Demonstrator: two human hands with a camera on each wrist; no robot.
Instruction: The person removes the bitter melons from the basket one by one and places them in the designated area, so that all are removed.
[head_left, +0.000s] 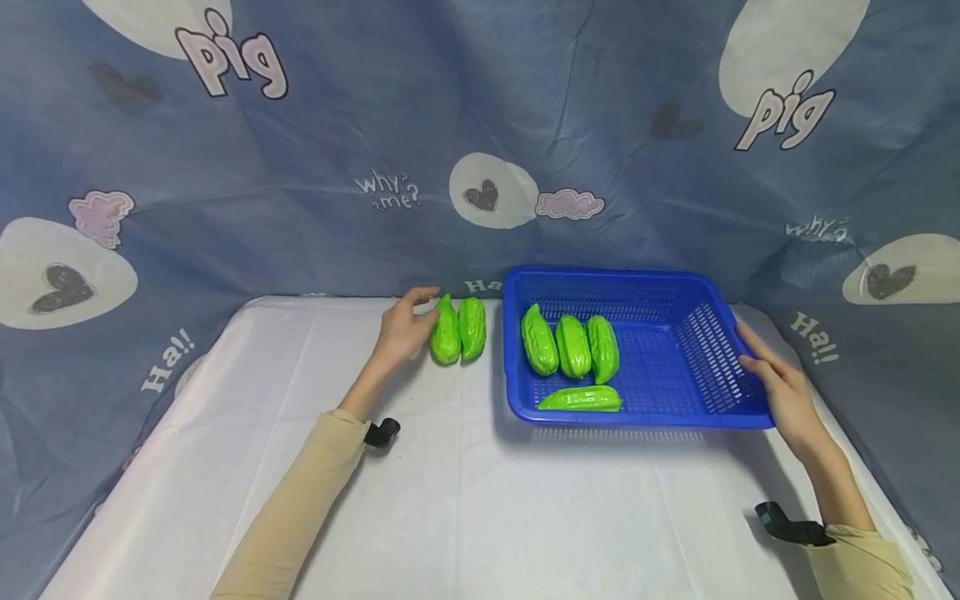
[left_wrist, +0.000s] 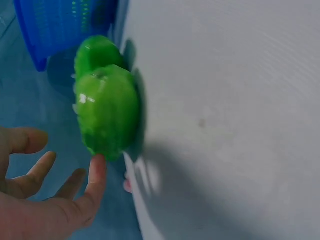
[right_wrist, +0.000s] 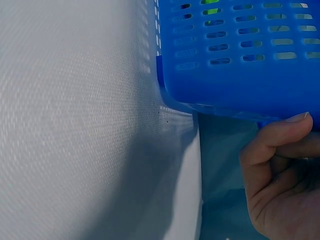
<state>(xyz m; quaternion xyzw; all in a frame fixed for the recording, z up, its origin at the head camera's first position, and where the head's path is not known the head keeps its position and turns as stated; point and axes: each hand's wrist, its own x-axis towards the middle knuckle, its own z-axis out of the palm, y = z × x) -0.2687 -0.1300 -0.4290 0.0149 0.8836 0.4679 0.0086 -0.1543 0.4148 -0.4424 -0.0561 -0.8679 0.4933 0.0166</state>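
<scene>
Our right hand [head_left: 787, 404] is clamped on the blue basket [head_left: 652, 419] — we'd hold it steady. Our left hand's [head_left: 405, 329] fingers are apart beside the leftmost bitter gourd [head_left: 446, 340] on the bench [head_left: 450, 500]; we'd grasp mid-body, sparing its neighbour [head_left: 472, 329]. Glossy, lumpy, bright green — same as the basket's four gourds [head_left: 573, 348].

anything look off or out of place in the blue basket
Only mildly: one green vegetable lies crosswise along the near side of the blue basket, while the other three sit side by side. No spill or damage shows.
</scene>
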